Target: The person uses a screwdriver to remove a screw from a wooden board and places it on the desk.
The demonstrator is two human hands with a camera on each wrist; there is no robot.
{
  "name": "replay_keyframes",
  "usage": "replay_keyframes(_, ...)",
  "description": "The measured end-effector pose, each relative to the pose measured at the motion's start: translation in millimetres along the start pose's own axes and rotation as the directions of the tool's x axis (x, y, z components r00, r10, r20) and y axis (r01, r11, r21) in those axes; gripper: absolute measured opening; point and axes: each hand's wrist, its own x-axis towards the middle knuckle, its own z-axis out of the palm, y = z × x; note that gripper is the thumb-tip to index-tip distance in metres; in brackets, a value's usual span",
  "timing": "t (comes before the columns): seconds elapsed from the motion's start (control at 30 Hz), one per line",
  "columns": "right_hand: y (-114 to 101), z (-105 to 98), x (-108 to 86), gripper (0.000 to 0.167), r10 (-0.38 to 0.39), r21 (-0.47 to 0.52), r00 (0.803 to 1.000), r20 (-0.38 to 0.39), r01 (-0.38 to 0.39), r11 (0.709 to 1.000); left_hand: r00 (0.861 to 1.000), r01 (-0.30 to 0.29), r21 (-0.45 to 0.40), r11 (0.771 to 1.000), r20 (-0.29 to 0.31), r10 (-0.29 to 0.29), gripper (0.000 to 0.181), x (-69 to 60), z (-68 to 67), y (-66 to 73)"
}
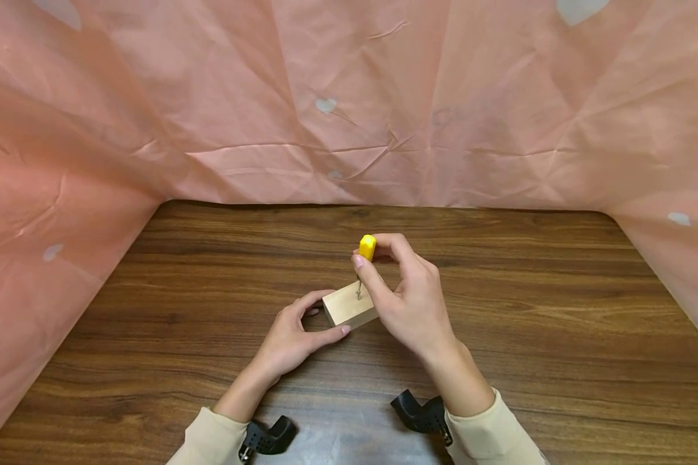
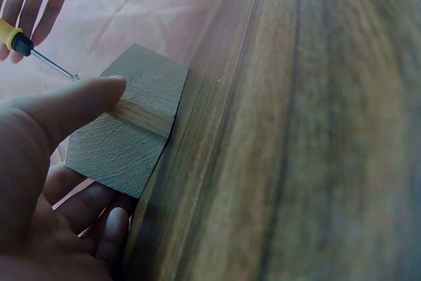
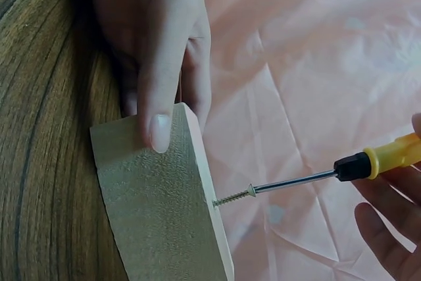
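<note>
A pale wooden block (image 1: 342, 306) lies on the table, and my left hand (image 1: 287, 339) grips its left end between thumb and fingers. Out of its upper face stands a screw (image 3: 234, 197), its tip in the wood and most of its threaded length showing. A screwdriver (image 1: 367, 248) with a yellow handle meets the screw's head, its metal shaft (image 3: 296, 181) roughly in line with the screw. Thumb and fingers of my right hand (image 1: 415, 307) pinch the yellow handle above the block. That hand covers the block's right end in the head view.
The brown wood-grain table (image 1: 558, 310) spreads around the hands. Pink cloth (image 1: 384, 129) with pale hearts hangs along the back and both sides. Black wrist mounts (image 1: 270, 436) sit at both cuffs, near the table's front.
</note>
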Motion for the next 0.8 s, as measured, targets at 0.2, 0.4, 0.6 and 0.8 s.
replay_keyframes(0.2, 0.1, 0.8, 0.1, 0.017, -0.011, -0.006, 1.0, -0.022, 0.011, 1.0, 1.0, 0.004, 0.002, 1.0, 0.001, -0.004, 0.058, -0.2, -0.4, -0.7)
replay_keyframes(0.4, -1.5, 1.0, -1.6, 0.016, 0.028, 0.016, 1.0, -0.007, -0.028, 0.999, 1.0, 0.025, -0.011, 1.0, 0.003, -0.025, 0.057, -2.9, -1.4, -0.3)
replay_keyframes(0.6, -0.3, 3.0, -2.9, 0.02, 0.018, 0.011, 1.0, -0.024, -0.017, 1.0, 1.0, 0.023, -0.013, 1.0, -0.003, -0.023, 0.058, -3.9, -0.9, -0.6)
replay_keyframes(0.8, -0.2, 3.8, -1.7, 0.017, -0.023, 0.025, 0.999, -0.033, 0.023, 0.999, 1.0, 0.022, -0.008, 1.0, -0.005, -0.022, 0.058, -2.7, -1.2, -1.6)
